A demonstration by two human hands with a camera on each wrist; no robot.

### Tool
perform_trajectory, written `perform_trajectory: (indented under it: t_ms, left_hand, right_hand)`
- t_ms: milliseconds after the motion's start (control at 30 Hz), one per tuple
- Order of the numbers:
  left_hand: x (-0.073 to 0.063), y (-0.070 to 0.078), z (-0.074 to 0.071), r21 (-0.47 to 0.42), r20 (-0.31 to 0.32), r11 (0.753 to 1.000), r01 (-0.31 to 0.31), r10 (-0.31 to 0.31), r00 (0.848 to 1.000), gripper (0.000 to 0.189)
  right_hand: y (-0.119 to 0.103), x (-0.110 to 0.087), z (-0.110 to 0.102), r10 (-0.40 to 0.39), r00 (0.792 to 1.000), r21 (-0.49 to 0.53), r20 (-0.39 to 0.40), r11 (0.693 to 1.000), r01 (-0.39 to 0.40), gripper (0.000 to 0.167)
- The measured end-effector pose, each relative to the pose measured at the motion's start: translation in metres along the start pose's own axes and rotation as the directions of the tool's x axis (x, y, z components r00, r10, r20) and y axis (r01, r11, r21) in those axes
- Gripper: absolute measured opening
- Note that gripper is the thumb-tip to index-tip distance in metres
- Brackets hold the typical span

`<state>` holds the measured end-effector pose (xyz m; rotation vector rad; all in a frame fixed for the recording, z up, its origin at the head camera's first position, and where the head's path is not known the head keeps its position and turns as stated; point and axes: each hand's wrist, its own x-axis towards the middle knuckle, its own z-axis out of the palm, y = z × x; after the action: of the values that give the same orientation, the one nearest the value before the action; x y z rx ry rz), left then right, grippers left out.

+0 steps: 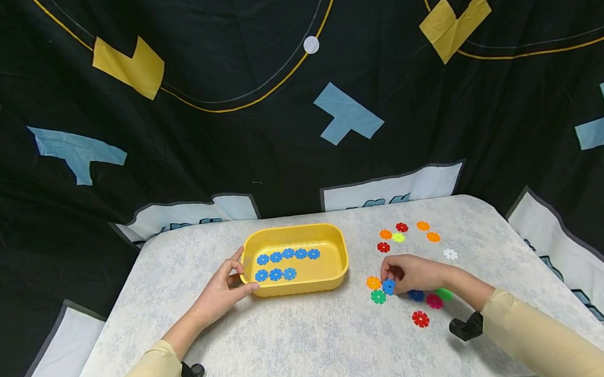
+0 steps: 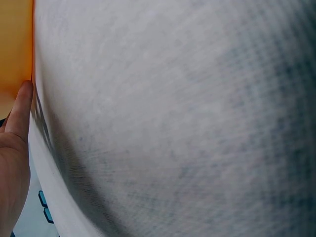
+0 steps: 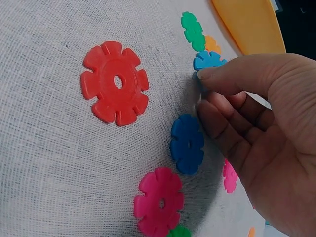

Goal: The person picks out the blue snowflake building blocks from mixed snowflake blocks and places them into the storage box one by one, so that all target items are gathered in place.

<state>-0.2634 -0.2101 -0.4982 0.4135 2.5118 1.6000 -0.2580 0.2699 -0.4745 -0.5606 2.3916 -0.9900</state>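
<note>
My left hand (image 1: 224, 284) holds the left end of a yellow plastic tray (image 1: 298, 288), thumb at the front corner and other fingers along the left side. Inside the tray lie several blue notched discs (image 1: 288, 252) in two rows. On the right, my right hand (image 1: 418, 272) pinches another blue notched disc (image 3: 208, 60) between thumb and fingers, tilted up from the cloth. Beside it are an orange disc (image 1: 373, 283) and a green disc (image 1: 378, 297). A darker blue disc (image 3: 187, 144) lies under the hand, near a pink disc (image 3: 159, 202).
Nearer me lies a red disc (image 1: 420, 319). Farther back are several red, orange and yellow discs (image 1: 398, 237), with a white disc (image 1: 450, 254) to the right. A pale mottled cloth (image 1: 313, 345) covers the table. Behind it hangs a black curtain (image 1: 257, 156).
</note>
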Motion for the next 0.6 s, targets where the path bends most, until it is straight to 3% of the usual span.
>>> perform_trajectory:
  t_ms: [600]
  left_hand:
    - [0.0014, -0.0023, -0.0006, 0.022, -0.003, 1.0, -0.012, 0.012, 1.0, 0.053]
  right_hand:
    - [0.0062, 0.0018, -0.0035, -0.045, 0.999, 0.041, 0.023, 0.998, 0.044, 0.022]
